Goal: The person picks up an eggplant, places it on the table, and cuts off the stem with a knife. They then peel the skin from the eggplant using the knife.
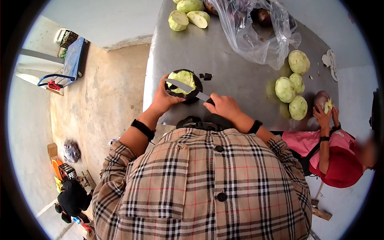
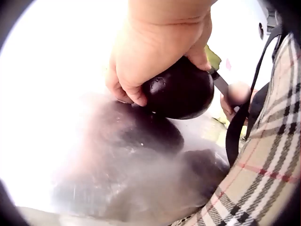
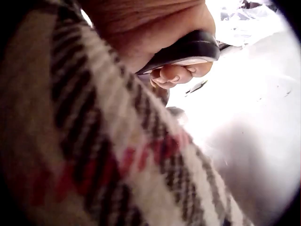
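Observation:
My left hand [image 1: 163, 98] grips a big round eggplant [image 1: 186, 75] at the table's near left part. Its top is cut down to pale green flesh, ringed by dark purple skin; the left wrist view shows the glossy unpeeled side [image 2: 181, 92] under my fingers. In my right hand [image 1: 226, 107] is a knife [image 1: 180, 85], its blade lying across the pale top. The right wrist view shows those fingers wrapped round the black handle [image 3: 195, 47]. Dark pieces of peel [image 1: 206, 76] lie on the metal beside the eggplant.
Peeled eggplants [image 1: 285, 89] stand at the right of the metal table [image 1: 240, 88], others [image 1: 178, 21] at the far left. A clear plastic bag [image 1: 256, 36] holds dark eggplants at the back. Another person [image 1: 338, 160] handles an eggplant [image 1: 321, 99] at the right edge.

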`<state>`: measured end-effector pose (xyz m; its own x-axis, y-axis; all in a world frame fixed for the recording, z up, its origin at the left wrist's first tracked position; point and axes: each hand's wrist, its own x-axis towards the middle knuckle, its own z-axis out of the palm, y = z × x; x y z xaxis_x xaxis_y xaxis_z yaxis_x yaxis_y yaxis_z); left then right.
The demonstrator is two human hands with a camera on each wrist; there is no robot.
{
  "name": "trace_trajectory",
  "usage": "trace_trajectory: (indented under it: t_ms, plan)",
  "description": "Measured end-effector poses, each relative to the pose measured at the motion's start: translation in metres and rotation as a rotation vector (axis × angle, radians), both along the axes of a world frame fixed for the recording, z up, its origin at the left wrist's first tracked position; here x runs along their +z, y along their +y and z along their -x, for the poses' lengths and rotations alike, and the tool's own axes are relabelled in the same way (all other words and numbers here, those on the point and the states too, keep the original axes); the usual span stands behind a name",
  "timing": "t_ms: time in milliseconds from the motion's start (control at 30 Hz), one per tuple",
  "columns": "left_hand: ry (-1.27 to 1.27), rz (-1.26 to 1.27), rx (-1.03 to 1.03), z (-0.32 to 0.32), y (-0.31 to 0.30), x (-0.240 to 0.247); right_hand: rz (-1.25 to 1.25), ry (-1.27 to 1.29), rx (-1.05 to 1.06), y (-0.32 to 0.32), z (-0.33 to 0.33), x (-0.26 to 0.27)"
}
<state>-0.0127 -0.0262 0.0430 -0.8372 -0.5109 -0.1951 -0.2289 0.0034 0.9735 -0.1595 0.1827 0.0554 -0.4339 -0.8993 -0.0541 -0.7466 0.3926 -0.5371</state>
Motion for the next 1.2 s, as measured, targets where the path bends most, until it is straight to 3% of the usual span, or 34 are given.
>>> trace_trajectory:
  t_ms: [100,500,1000,1200]
  plan:
    - [0.008,-0.096,-0.025,0.001,-0.004,0.0,0.03,0.047,0.007,-0.005,0.0,-0.007]
    - [-0.018,0.027,-0.047,0.0,-0.007,0.0,0.058,0.04,0.002,0.004,0.009,-0.014]
    - [-0.021,-0.081,-0.171,0.007,-0.027,0.004,0.009,0.067,-0.008,0.015,0.016,-0.012]
    - [-0.134,0.046,0.1,-0.002,-0.017,0.006,-0.027,-0.02,-0.088,0.008,0.003,-0.009]
